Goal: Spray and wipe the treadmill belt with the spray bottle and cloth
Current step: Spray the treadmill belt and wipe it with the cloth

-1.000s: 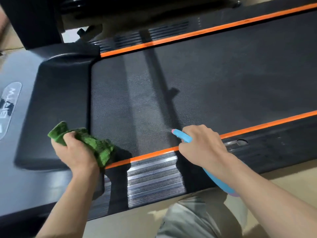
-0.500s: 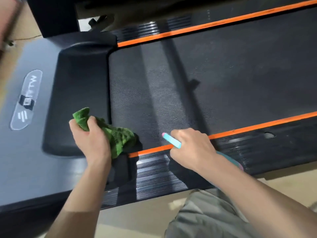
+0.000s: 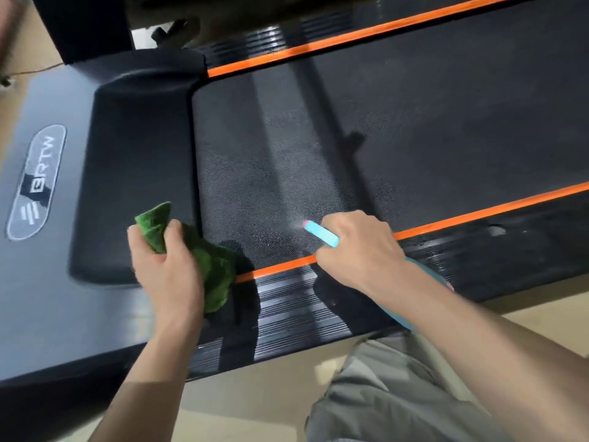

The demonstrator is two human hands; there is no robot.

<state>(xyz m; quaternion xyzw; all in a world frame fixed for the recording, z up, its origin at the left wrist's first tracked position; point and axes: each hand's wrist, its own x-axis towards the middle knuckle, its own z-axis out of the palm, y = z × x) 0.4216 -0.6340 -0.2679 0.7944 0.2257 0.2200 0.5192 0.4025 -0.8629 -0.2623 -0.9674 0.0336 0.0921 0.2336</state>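
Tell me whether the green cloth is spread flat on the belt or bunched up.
Bunched up. The left hand grips the green cloth as a crumpled wad beside the treadmill belt, not spread.

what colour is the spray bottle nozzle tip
Pink, on a light blue spray bottle; head view.

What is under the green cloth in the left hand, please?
The left hand grips the green cloth over the belt's near corner, where the orange stripe ends. The cloth's shadow falls there. The spot directly beneath, and whether they touch, is covered.
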